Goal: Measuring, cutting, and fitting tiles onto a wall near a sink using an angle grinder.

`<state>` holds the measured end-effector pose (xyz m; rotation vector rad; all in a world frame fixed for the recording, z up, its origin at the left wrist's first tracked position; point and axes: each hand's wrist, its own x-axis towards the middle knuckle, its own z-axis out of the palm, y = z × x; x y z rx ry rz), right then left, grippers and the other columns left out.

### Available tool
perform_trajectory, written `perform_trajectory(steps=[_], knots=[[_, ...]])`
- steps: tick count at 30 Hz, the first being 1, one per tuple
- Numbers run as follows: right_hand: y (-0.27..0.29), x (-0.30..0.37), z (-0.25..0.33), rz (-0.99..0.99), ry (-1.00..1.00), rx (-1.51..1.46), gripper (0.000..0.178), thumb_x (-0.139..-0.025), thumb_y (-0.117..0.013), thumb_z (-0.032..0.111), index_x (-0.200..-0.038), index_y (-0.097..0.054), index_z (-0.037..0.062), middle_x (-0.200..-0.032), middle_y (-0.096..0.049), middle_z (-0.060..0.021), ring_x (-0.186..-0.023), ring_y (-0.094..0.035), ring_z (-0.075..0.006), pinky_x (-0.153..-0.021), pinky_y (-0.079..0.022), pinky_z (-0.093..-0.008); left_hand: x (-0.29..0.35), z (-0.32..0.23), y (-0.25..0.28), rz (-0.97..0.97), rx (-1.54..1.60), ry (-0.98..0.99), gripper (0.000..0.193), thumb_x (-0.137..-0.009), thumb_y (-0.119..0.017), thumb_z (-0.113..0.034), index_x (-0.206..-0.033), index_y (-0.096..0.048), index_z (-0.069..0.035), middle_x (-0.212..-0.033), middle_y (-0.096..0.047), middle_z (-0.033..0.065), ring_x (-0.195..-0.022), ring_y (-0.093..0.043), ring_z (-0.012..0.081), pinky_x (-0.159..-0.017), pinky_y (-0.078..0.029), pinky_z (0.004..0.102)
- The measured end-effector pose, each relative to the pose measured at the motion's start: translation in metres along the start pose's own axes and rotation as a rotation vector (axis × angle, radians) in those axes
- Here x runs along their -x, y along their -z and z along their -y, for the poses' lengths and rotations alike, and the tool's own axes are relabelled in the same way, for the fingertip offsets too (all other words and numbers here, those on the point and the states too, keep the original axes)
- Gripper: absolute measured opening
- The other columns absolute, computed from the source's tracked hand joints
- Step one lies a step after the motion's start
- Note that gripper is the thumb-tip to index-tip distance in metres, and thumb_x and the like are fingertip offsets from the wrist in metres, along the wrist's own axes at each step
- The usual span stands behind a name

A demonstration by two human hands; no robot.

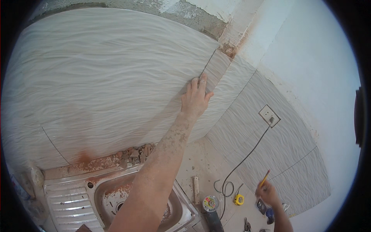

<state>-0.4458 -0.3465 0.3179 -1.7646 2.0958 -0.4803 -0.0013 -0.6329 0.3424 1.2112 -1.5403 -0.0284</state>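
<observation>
Fingers [198, 86] of the left hand [195, 101] are pressing open and flat on the narrow wall tile [216, 69], above the sink [69, 201]. Right hand [266, 193], right of the sink, is gripping a pencil [265, 178]. The tile looks stiff, brittle and best steadied by its edges.

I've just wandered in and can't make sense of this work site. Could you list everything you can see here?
Wavy wall tiles: several, pale grey, covering both walls at the corner.
Bare plaster strip: one, grey, above the tiles.
Sink: one, steel, dusty, lower left.
Rubble: a line, reddish, behind the sink.
Wall socket: one, white, right wall.
Cable: one, black, from socket down to the counter.
Angle grinder: one, dark, on the counter.
Tape measure: one, yellow, by the grinder.
Left hand: pressed flat on a narrow tile by the corner.
Right hand: holding an orange pencil.
</observation>
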Motion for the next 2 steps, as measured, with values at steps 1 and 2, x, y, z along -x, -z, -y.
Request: perform_trajectory(steps=[1, 2], knots=[[0.006, -0.022, 0.037, -0.056, 0.163, -0.034, 0.021, -0.098, -0.068, 0.017, -0.111, -0.062, 0.0022, -0.085, -0.076, -0.0118, -0.075, -0.076, -0.0194, -0.067, -0.058, -0.0331, 0.000, 0.003, -0.001, 0.015, 0.019, 0.002, 0.080, -0.102, -0.066, -0.043, -0.165, -0.029, -0.010, -0.150, -0.042, 0.0199, -0.137, -0.049, 0.0380, -0.101, -0.053, 0.0574], [0.010, -0.047, 0.065, -0.114, 0.247, -0.138, 0.021, -0.097, -0.068, 0.020, -0.109, -0.063, 0.0037, -0.087, -0.077, -0.0126, -0.078, -0.076, -0.0225, -0.070, -0.058, -0.0339, 0.000, 0.006, -0.004, 0.028, 0.040, 0.001, 0.082, -0.102, -0.066, -0.043, -0.166, -0.027, -0.011, -0.151, -0.042, 0.0190, -0.137, -0.049, 0.0378, -0.101, -0.053, 0.0596]])
